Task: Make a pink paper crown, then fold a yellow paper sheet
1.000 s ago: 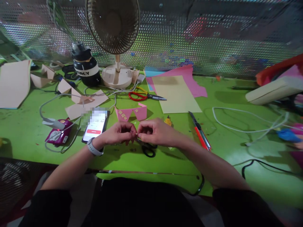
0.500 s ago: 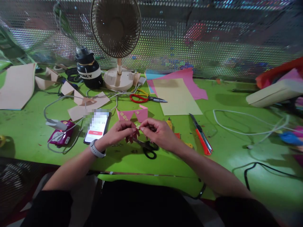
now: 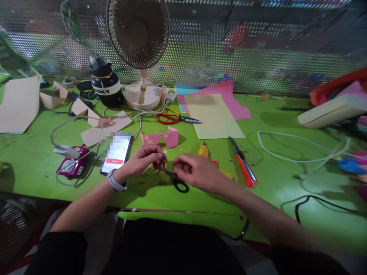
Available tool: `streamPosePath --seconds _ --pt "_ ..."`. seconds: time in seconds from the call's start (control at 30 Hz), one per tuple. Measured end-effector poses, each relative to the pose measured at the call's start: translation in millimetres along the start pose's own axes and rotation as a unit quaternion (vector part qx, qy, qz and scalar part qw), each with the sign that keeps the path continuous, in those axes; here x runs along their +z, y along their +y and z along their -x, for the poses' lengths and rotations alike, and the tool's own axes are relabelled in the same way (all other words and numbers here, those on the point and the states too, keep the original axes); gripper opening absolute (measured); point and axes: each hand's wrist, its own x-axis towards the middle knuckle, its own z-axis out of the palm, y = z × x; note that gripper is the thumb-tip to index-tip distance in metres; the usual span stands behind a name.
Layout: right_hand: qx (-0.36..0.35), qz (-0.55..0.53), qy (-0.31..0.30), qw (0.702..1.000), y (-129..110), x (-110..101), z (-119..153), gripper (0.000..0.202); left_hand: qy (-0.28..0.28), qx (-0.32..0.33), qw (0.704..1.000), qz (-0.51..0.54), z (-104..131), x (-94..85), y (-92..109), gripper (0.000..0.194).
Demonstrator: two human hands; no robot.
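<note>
My left hand [image 3: 149,157] is closed, thumb and fingertips pinched together. Whatever they hold is too small to make out. My right hand [image 3: 195,170] hovers just right of it, slightly blurred, with fingers curled; any small thing in them is hidden. Below and between the hands, black-handled scissors [image 3: 181,187] lie on the table, their upper part covered by the right hand. Just beyond my fingers stands a pink paper cut-out shaped like glasses [image 3: 171,140], with small yellow squares on its front. A small pale scrap [image 3: 165,151] lies near my left fingertips.
A phone [image 3: 117,152] and a purple device [image 3: 74,162] with white cables are on the left. Yellow glue gun [image 3: 203,150], red cutter [image 3: 245,168] and red-yellow scissors [image 3: 183,119] lie around the right and back. Further back are paper sheets [image 3: 213,116], a fan [image 3: 142,93] and a bottle [image 3: 107,88].
My right hand has drawn away from the left fingertips, moving right and slightly down over the black scissors. My left hand has stayed nearly in place, still pinched.
</note>
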Motion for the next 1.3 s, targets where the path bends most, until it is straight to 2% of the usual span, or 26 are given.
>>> streamPosePath --seconds 0.07,0.13,0.2,0.37,0.67,0.8,0.93,1.0,1.07,1.13,1.2,1.3 --pt "0.006 0.139 -0.069 0.988 -0.5 0.6 10.6 0.016 0.004 -0.001 1.0 0.0 0.0 0.1 -0.9 0.026" --pt "0.015 0.261 -0.132 0.956 -1.1 3.3 19.8 0.023 0.006 0.005 1.0 -0.002 0.1 0.4 -2.0 0.027" --pt "0.026 0.319 -0.166 0.933 -0.3 6.8 25.2 0.029 0.005 0.016 1.0 -0.004 0.2 0.9 -2.8 0.026" --pt "0.05 0.333 -0.181 0.924 5.4 12.0 24.7 0.029 0.003 0.024 1.0 -0.006 -0.2 1.5 -4.1 0.025" --pt "0.077 0.36 -0.189 0.91 7.4 6.5 25.0 0.026 -0.003 0.025 1.0 0.006 1.1 1.2 -0.4 0.024" --pt "0.075 0.334 -0.19 0.92 12.5 5.2 23.8 0.024 0.006 0.026 1.0 0.006 1.5 1.9 1.8 0.025" --pt "0.097 0.261 -0.169 0.945 20.1 -0.4 23.5 0.018 0.007 0.022 1.0 0.012 1.4 2.5 2.8 0.025" --pt "0.13 0.162 -0.141 0.968 24.6 -6.5 23.4 0.018 0.009 0.026 1.0 0.015 1.3 2.2 3.9 0.024" --pt "0.172 0.001 -0.11 0.979 29.9 -13.5 22.7 0.022 0.017 0.033 0.999 0.016 1.3 1.2 5.0 0.025" --pt "0.203 -0.182 -0.083 0.959 35.7 -19.0 20.9 0.028 0.026 0.039 0.999 0.012 1.3 -0.3 5.5 0.025" --pt "0.208 -0.326 -0.073 0.919 41.1 -20.9 18.6 0.036 0.028 0.044 0.999 0.003 1.1 -1.8 5.4 0.025" --pt "0.187 -0.435 -0.08 0.877 46.2 -16.8 16.6 0.044 0.031 0.057 0.997 -0.031 0.4 -3.1 4.8 0.024"
